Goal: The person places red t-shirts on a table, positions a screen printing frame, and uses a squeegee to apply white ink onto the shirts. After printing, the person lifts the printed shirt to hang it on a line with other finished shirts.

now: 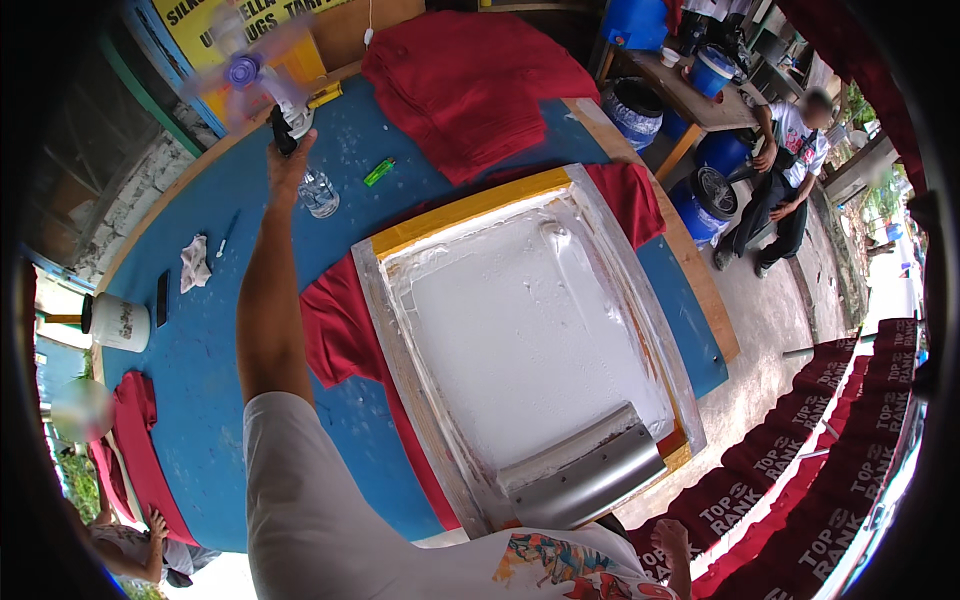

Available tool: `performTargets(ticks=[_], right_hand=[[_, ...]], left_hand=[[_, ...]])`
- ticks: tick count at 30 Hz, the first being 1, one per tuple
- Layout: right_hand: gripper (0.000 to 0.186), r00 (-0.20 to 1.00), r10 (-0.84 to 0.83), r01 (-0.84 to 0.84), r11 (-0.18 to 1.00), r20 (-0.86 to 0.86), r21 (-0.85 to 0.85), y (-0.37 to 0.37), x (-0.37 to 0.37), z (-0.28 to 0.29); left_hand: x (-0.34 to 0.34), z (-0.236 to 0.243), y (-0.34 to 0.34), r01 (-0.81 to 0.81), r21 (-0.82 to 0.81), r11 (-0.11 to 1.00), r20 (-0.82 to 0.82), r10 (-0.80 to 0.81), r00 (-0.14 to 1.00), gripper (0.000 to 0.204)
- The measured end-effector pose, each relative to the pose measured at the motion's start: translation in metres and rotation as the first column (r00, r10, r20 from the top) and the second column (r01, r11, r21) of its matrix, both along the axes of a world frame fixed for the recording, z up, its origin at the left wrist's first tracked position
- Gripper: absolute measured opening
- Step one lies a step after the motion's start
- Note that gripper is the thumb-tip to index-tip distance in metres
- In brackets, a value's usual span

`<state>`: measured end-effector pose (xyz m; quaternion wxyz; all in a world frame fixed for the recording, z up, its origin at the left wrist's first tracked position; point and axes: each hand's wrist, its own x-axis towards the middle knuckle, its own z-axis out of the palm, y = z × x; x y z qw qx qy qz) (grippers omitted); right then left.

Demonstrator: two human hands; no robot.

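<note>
With my left arm stretched out, my left hand [287, 172] closes on the black part at the base of a small fan [243, 72], whose purple-hubbed blades are blurred. A clear bottle [319, 195] stands beside my wrist. My right hand [672, 540] hangs low beside my white shirt, fingers loosely apart, with nothing seen in it. In front of me a framed printing screen [500, 340], coated with white ink, lies over a red shirt [340, 325]. A wide metal squeegee [585, 472] rests on the screen's near end.
On the blue table [215, 410] are a green lighter [379, 172], a crumpled cloth [195, 263], a dark phone [162, 298] and a white tub [122, 322]. Red fabric [470, 80] covers the far end. Printed red shirts [770, 460] hang at right. One person [790, 160] sits beyond; another [140, 545] is at left.
</note>
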<state>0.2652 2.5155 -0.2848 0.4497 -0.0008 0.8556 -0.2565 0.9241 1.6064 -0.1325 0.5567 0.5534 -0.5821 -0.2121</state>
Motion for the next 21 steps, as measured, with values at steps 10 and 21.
performTargets(ticks=[10, 21], right_hand=[[0.046, 0.866, 0.377, -0.476, 0.823, -0.329, -0.311, -0.170, -0.085, 0.064], [0.110, 0.362, 0.716, -0.862, 0.014, -0.597, -0.506, -0.270, -0.063, 0.118]], left_hand=[[-0.050, 0.086, 0.208, -0.171, 0.328, 0.929, 0.119, 0.139, 0.983, 0.142], [-0.365, 0.042, 0.650, 0.233, 0.636, 0.735, 0.575, -0.654, 0.492, 0.088]])
